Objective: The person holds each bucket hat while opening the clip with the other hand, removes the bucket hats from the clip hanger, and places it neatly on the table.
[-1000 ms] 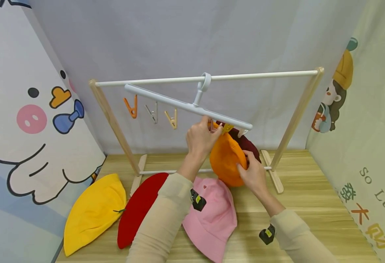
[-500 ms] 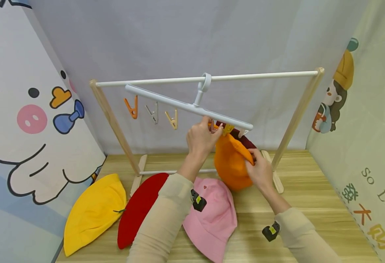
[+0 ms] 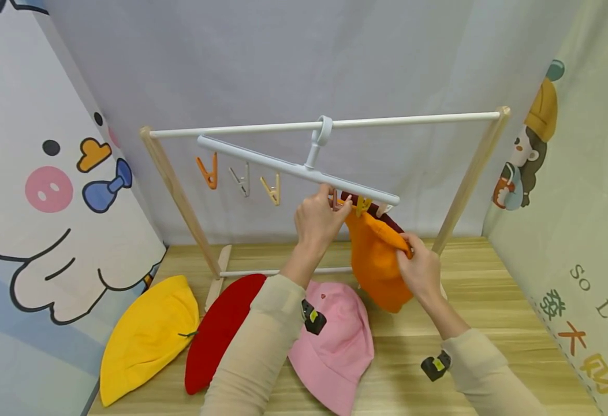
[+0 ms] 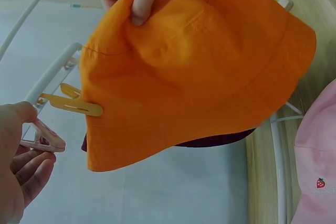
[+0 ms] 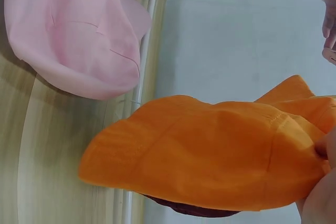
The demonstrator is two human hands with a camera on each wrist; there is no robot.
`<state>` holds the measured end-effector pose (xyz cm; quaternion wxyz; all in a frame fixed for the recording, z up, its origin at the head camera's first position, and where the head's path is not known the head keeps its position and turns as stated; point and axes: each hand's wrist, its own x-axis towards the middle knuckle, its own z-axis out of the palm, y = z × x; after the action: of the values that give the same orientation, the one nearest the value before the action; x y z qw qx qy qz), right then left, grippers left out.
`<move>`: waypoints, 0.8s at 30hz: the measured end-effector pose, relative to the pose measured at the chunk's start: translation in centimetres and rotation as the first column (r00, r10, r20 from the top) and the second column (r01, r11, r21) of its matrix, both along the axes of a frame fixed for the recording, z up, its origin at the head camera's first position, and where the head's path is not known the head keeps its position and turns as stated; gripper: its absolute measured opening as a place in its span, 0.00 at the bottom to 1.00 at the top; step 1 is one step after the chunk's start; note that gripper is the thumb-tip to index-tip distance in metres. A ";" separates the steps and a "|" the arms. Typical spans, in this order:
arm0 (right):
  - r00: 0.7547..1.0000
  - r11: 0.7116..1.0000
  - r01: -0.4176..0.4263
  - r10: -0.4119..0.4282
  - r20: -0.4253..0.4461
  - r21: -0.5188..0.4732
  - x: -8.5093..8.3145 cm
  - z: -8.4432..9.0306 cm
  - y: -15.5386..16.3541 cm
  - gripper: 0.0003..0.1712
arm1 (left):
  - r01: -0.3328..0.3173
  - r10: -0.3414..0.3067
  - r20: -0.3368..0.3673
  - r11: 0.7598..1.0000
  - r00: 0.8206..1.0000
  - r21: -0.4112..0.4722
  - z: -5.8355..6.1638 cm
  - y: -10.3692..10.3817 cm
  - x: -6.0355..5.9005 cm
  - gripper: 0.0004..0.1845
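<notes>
The orange cotton bucket hat (image 3: 379, 263) hangs from a yellow plastic clip (image 4: 73, 103) under the tilted white plastic hanger bar (image 3: 293, 167), in front of a dark maroon hat (image 4: 220, 139) clipped behind it. The right hand (image 3: 420, 268) pinches the orange hat's brim between thumb and fingers. The left hand (image 3: 316, 219) pinches a pale pink plastic clip (image 4: 44, 135) just beside the yellow one. The hanger hooks over the white rail of a wooden-legged rack (image 3: 179, 193). On the wooden surface (image 3: 491, 300) below lie a pink bucket hat (image 3: 335, 346), a red hat (image 3: 217, 329) and a yellow hat (image 3: 148, 335).
</notes>
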<state>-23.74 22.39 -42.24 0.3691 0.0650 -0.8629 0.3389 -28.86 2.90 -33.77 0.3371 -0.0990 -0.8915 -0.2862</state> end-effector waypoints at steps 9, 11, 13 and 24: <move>1.000 1.000 -0.009 0.009 -0.020 -0.013 0.6 0.5 0.3 0.10 | -0.005 0.005 -0.015 1.000 1.000 0.007 -0.1 0.3 -0.1 0.15; 1.000 1.000 -0.017 0.017 -0.017 -0.012 0.8 0.5 0.4 0.10 | -0.004 0.004 -0.013 1.000 1.000 0.011 -0.1 0.3 -0.1 0.14; 1.000 1.000 -0.024 0.024 -0.016 -0.009 0.9 0.6 0.4 0.10 | 0.001 0.000 -0.009 1.000 1.000 0.014 -0.1 0.3 -0.1 0.14; 0.997 0.999 -0.046 0.047 -0.067 0.023 1.6 1.3 0.2 0.10 | -0.016 0.016 0.003 1.000 1.000 0.016 -0.4 0.5 -0.3 0.14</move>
<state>-22.09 22.57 -40.92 0.3892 0.1006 -0.8519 0.3356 -29.18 3.38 -34.20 0.3389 -0.0886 -0.8903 -0.2909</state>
